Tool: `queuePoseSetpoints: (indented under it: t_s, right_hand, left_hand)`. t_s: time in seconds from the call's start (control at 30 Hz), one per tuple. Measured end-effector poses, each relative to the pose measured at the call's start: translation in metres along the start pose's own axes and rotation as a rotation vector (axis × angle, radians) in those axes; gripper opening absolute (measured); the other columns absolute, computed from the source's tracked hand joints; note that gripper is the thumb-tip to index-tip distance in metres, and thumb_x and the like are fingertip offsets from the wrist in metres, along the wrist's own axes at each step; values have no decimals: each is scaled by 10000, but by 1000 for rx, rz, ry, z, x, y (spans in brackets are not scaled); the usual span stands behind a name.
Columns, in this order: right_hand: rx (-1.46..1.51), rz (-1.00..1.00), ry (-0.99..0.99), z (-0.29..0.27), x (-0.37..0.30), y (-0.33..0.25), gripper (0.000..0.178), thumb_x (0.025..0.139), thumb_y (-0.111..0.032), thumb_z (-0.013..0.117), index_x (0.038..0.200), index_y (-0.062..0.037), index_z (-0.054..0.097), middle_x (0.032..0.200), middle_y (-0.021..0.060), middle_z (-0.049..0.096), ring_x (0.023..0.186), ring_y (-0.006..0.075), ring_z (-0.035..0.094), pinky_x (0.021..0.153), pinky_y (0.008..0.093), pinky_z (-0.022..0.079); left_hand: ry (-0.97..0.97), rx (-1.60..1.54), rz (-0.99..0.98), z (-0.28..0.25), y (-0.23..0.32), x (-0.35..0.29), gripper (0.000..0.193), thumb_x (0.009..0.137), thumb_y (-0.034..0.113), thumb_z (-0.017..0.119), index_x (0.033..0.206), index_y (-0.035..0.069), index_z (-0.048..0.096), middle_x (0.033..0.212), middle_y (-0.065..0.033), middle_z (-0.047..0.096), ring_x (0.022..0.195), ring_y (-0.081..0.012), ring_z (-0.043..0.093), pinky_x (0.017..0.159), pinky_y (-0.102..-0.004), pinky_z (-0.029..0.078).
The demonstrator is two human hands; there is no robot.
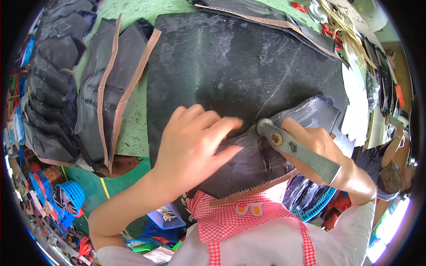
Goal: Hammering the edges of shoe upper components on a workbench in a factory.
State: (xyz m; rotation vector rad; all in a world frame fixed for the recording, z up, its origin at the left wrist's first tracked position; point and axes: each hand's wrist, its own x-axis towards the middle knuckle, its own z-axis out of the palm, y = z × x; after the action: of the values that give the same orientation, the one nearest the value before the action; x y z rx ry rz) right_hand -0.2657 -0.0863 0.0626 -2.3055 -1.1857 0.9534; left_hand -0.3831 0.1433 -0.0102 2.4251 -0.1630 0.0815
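My right hand (314, 144) is wrapped round a hammer (306, 155), its long grey metal head lying across my fingers. The round face of the head is over the upper edge of a dark grey leather-like piece (250, 155), which has a zigzag-cut brown strip along its near edge. My left hand (188, 139) hovers over the left part of that piece, thumb and forefinger apart, nothing between them. The other left fingers are curled. Under the piece is a large worn black board (213, 66); the hammer's handle is mostly hidden by my right hand.
Left of the board lie two similar pieces (104, 88) with brown strips, then an overlapping row of more (53, 88). Another piece (270, 17) is at the far edge. A blue basket (73, 195) stands lower left, another (317, 210) lower right. A person (392, 173) is at the right.
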Motion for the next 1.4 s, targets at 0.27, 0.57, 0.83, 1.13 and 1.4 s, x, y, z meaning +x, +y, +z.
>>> queuePoseSetpoints:
  t_s: [0.27, 0.57, 0.83, 1.13, 1.4]
  right_hand:
    - [-46, -239, -34, 1, 17, -8, 295, 904, -90, 605, 1150, 12, 479, 784, 190, 659, 722, 372, 718, 561, 456, 550]
    - [-63, -201, -60, 9, 23, -9, 332, 877, -129, 677, 1096, 1, 464, 727, 185, 670, 680, 388, 707, 548, 466, 551]
    - [-6, -175, -139, 16, 25, -17, 276, 904, -127, 644, 1065, 0, 460, 685, 178, 663, 672, 383, 716, 548, 468, 551]
    - [68, -188, -72, 22, 29, -26, 250, 882, -54, 621, 1061, 8, 458, 716, 195, 670, 662, 401, 704, 542, 483, 550]
    - [80, -195, -69, 29, 30, -29, 263, 862, -46, 630, 1045, 4, 448, 727, 212, 677, 683, 397, 716, 559, 480, 561]
  left_hand:
    - [111, 74, 163, 10, 3, -13, 256, 631, 109, 834, 860, 117, 721, 1019, -12, 672, 972, -275, 593, 812, -394, 447]
    - [-50, -2, -1, -8, -10, -13, 242, 684, 169, 848, 916, 169, 779, 933, 32, 657, 919, -239, 570, 812, -420, 415]
    - [-35, 38, 51, -17, -15, -20, 252, 647, 163, 852, 884, 198, 775, 934, 52, 654, 941, -242, 571, 823, -426, 409]
    - [38, 126, 115, -14, -15, -35, 243, 659, 175, 852, 888, 192, 771, 966, 31, 653, 965, -248, 567, 859, -438, 412]
    - [88, 128, 36, -15, -11, -42, 239, 641, 163, 855, 863, 188, 770, 957, 44, 665, 964, -244, 574, 858, -440, 402]
